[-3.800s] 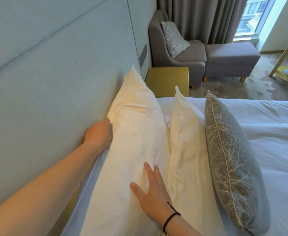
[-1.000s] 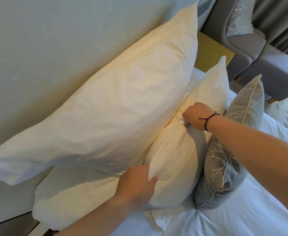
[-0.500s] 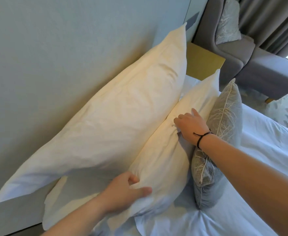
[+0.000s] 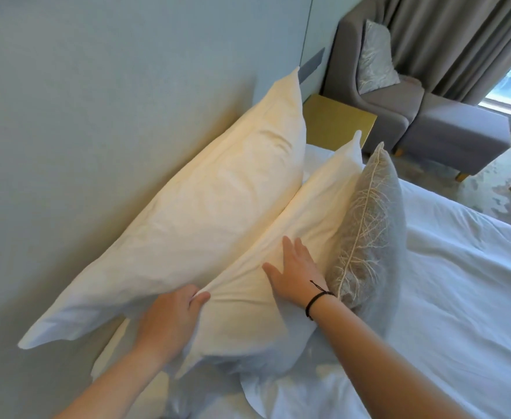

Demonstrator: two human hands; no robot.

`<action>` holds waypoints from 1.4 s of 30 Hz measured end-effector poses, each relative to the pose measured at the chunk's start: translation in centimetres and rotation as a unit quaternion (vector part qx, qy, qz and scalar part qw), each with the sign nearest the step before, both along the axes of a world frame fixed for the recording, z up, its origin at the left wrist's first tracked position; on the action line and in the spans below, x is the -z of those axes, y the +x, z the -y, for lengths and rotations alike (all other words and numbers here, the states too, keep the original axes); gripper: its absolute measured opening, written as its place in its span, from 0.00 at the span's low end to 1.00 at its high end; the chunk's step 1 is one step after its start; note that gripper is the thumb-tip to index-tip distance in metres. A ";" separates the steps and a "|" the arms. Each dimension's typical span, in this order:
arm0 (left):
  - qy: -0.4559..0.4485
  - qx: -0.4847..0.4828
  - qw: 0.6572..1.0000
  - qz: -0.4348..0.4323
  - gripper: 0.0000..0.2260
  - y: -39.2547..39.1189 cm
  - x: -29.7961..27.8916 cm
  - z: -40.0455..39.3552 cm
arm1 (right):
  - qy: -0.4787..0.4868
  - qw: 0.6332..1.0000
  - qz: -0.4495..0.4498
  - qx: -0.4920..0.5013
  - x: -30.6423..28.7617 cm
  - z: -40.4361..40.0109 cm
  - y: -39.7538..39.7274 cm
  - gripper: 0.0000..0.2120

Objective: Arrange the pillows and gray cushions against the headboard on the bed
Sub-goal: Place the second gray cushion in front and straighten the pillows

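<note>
White cotton is catching the warm light along the headboard (image 4: 103,122), where the back pillow (image 4: 193,225) is leaning upright against the panel. The front pillow (image 4: 281,267) is standing just before it, touching it, and the gray cushion (image 4: 369,228) is propping against that pillow on the bed (image 4: 460,297). The person's left hand (image 4: 169,316) is gripping the front pillow's near upper edge, fingers curled tight on the fabric. Their right hand (image 4: 293,270), a black wristband (image 4: 316,299) at the wrist, is lying flat on the same pillow, fingers spread.
</note>
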State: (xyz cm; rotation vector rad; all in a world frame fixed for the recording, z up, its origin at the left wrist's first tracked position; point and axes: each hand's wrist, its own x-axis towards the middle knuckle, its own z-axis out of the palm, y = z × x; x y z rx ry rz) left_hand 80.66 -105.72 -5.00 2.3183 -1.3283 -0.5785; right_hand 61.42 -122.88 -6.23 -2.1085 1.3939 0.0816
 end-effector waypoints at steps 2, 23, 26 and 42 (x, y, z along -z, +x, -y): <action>0.031 0.014 0.997 0.075 0.20 0.6 0.2 -0.3 | -0.004 1.000 -0.002 -0.023 0.9 -1.6 0.1 0.36; 0.139 0.018 0.953 -0.269 0.21 -5.7 0.0 20.3 | 0.025 0.929 0.141 0.342 -0.7 7.2 -12.8 0.49; 0.121 0.027 0.944 -0.305 0.26 -7.5 0.3 26.8 | 0.018 0.918 0.171 0.358 0.5 7.0 -12.7 0.48; -0.067 0.177 0.973 -0.133 0.18 -11.6 1.7 48.0 | 0.017 0.908 0.231 0.349 2.0 7.1 -14.5 0.48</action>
